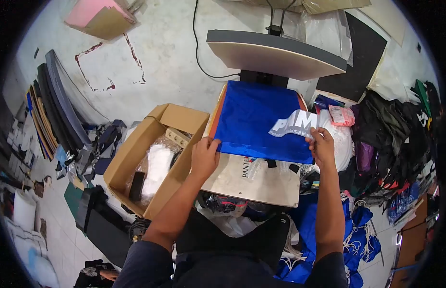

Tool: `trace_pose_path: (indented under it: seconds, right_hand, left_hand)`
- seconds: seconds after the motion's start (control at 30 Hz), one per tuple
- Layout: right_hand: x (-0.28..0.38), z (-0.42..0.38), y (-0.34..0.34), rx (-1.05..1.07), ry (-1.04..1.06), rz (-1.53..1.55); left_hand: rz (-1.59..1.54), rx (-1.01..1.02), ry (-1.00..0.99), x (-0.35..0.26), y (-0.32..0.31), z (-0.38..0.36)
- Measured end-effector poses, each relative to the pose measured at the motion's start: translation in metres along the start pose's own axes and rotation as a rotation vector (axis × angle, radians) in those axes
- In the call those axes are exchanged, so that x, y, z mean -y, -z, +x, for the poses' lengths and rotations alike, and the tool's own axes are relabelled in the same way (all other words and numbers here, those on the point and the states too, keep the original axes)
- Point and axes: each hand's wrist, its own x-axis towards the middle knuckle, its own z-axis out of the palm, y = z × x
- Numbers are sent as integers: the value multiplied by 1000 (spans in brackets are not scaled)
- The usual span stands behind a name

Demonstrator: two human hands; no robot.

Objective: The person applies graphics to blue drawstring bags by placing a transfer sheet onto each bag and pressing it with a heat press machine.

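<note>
Blue fabric (252,113) lies spread on the lower bed of a heat press, under the raised upper plate (275,54). At the fabric's lower left corner is my left hand (205,156), its fingers closed on the edge. My right hand (322,146) pinches the right end of a grey and white printed transfer (295,125) with large letters, which curls up over the right part of the fabric. The transfer's left end reaches down toward the cloth; whether it touches is unclear.
An open cardboard box (122,163) with bubble wrap stands left of the press. Below the fabric is a board (252,185) with printed letters. Dark clothes (386,129) are heaped at the right, and blue bags with white cords (359,240) lie at the lower right.
</note>
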Motion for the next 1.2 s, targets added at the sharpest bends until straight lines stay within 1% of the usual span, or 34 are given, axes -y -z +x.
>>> trace_pose_path:
  seconds: [0.07, 0.1, 0.17, 0.2, 0.27, 0.33, 0.4, 0.43, 0.5, 0.53, 0.57, 0.6, 0.67, 0.7, 0.73, 0.8, 0.83, 0.87, 0.9, 0.93, 0.97, 1.0, 1.07, 1.1, 1.13, 1.2]
  right_hand:
    - [7, 5, -2, 76, -29, -100]
    - [9, 9, -7, 68, -29, -98]
    - [11, 15, -22, 136, 34, -140]
    - [18, 9, -33, 129, 32, -142]
    - [35, 2, -55, 214, 20, -138]
    - [25, 19, -59, 206, 22, -141]
    - [-1, 45, -47, 103, 107, -472]
    - [-8, 52, -40, 70, 69, -521]
    - [-24, 65, -30, 42, 39, -476]
    - [-30, 72, -25, 21, 6, -429]
    - [-29, 76, -26, 13, 18, -437]
    - [-28, 81, -28, 10, 22, -441]
    - [-29, 91, -37, -12, 52, -490]
    - [-30, 95, -42, -30, 47, -451]
    - [-30, 98, -47, -27, 53, -451]
    - [-35, 107, -55, -39, 12, -420]
    - [-35, 106, -55, -19, -10, -478]
    - [-39, 107, -53, -16, -10, -481]
    - [-42, 111, -51, -66, 180, -797]
    - [-46, 114, -49, -118, 370, -1110]
    - [-40, 113, -46, -112, 321, -1055]
    - [-36, 116, -43, -115, 326, -1056]
    - [-31, 121, -33, -212, 252, -1197]
    - [-27, 125, -27, -152, 153, -1222]
    - [-27, 131, -25, -155, 151, -1223]
    - [-27, 145, -20, -22, -28, -1267]
  left_hand:
    - [-18, 44, -176, 9, 7, 3]
    - [-21, 47, -182, 9, 11, 5]
    - [53, 7, -198, 10, 20, 5]
    - [47, 11, -201, 12, 20, 4]
    - [58, 19, -156, 15, 18, 4]
    - [64, 7, -148, 14, 16, 0]
    - [71, -4, -149, 12, 17, 0]
    - [46, 3, -145, 8, 21, 1]
    - [12, -1, -145, 1, 24, 7]
    - [-76, 2, -120, -3, 24, 10]
    - [-164, 7, -96, -6, 22, 14]
    - [-169, 4, -97, -11, 16, 23]
    - [-238, -75, -84, -23, -1, 45]
    - [-219, -17, -53, -25, -9, 56]
    - [-218, -24, -53, -21, -22, 69]
    - [-125, -53, 49, -11, -45, 97]
    - [-125, -56, 50, -6, -49, 111]
    - [-100, 29, 187, -1, -49, 125]
    - [-75, 110, 320, 6, -52, 141]
    - [-77, 107, 320, 13, -57, 153]
    - [-19, 180, 389, 25, -69, 161]
    - [39, 250, 454, 36, -81, 169]
    - [52, 254, 444, 47, -93, 179]
    - [88, 292, 465, 49, -93, 185]
    - [123, 331, 486, 50, -94, 190]
    - [80, 373, 507, 54, -100, 201]
